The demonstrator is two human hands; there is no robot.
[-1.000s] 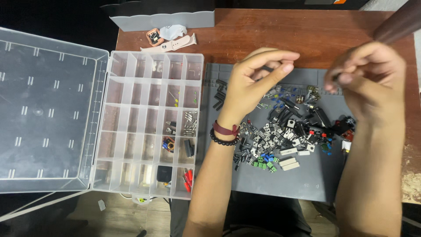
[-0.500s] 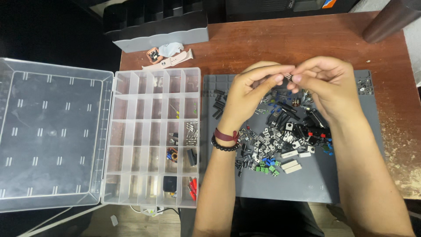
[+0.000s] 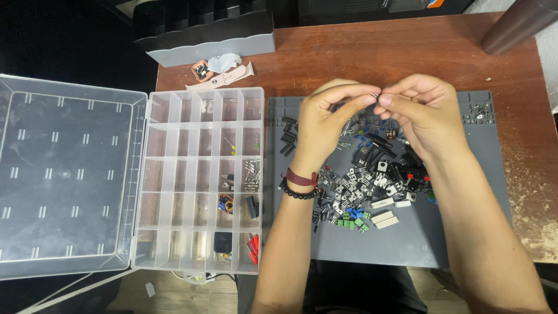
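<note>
A red-brown wooden table (image 3: 372, 55) fills the view, dark floor to its nine o'clock side. Far left, a clear lid (image 3: 67, 177) lies flung open flat, hinged to a divided clear organizer (image 3: 200, 180) whose right-hand compartments hold a few small parts; its near edge overhangs the table. At eleven o'clock sits a grey-and-black tray (image 3: 206, 29), a pink-strapped watch (image 3: 218, 72) just beside it. Centre and right, a grey mat (image 3: 407, 244) carries a heap of components (image 3: 372, 180) (black, blue, green and white pieces, mostly too small to identify). Above the heap, the left hand (image 3: 328, 119), wrist ringed by a maroon band and black beads, and the right hand (image 3: 421, 113) meet fingertip to fingertip, thumbs and forefingers pinching one tiny part (image 3: 375, 95), the other fingers curled. What kind of part it is cannot be made out. Bare mat lies open at five to six o'clock; bare wood at twelve. A dark cylinder (image 3: 517, 23) is cut off at one o'clock, and the table's scuffed right edge runs out of view.
</note>
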